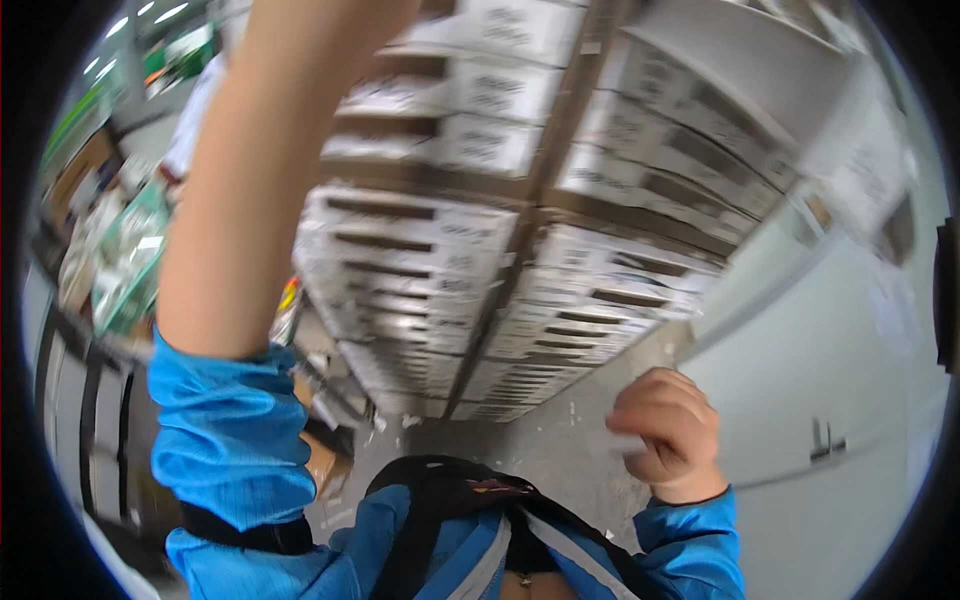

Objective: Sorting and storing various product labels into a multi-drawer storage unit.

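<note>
My left arm (240,200), its blue sleeve pushed up to the elbow, stretches up across the left side in front of the drawer stacks. Its hand lies past the top edge and is hidden. My right hand (668,432) hangs at the lower right, with its fingers curled in and slightly blurred. No object shows in it, and it touches nothing. Ahead stands a tall rack of white drawers or flat boxes (500,90) with dark slots and written labels, split by a brown upright (540,180).
At the upper right is a white shelf panel (740,60). A pale cabinet door with a dark handle (828,448) stands on the right. To the left are a green basket (130,260) of clear bags and a cardboard box (322,465) on the grey floor (450,440).
</note>
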Demonstrator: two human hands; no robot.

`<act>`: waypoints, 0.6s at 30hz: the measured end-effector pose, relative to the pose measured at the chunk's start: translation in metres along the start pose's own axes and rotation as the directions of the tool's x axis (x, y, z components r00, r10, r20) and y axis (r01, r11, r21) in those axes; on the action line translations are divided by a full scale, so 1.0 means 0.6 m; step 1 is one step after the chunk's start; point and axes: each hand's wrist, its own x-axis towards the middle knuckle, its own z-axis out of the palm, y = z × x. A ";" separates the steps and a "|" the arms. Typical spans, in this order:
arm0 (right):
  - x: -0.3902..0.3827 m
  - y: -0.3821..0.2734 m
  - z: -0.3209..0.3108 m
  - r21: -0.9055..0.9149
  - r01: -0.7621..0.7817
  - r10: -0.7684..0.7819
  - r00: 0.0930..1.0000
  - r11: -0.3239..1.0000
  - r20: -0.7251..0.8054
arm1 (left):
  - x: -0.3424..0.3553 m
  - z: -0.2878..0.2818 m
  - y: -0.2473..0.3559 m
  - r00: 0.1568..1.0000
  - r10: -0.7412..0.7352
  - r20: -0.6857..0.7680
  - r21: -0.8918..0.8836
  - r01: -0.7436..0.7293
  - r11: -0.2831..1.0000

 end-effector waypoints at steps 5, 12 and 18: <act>-0.026 0.072 0.186 0.420 -0.214 0.276 0.957 0.882 -0.092 | -0.350 0.047 0.046 0.712 -0.702 0.005 0.304 0.667 0.680; -0.046 0.064 0.401 0.791 -0.590 0.201 0.805 0.164 0.559 | -0.626 0.046 0.140 0.378 -0.695 -0.612 -0.171 0.795 0.582; -0.063 0.072 0.477 0.408 -0.853 0.358 0.510 0.326 0.782 | -0.868 0.025 0.340 -0.378 -0.900 -0.215 0.378 0.818 -0.434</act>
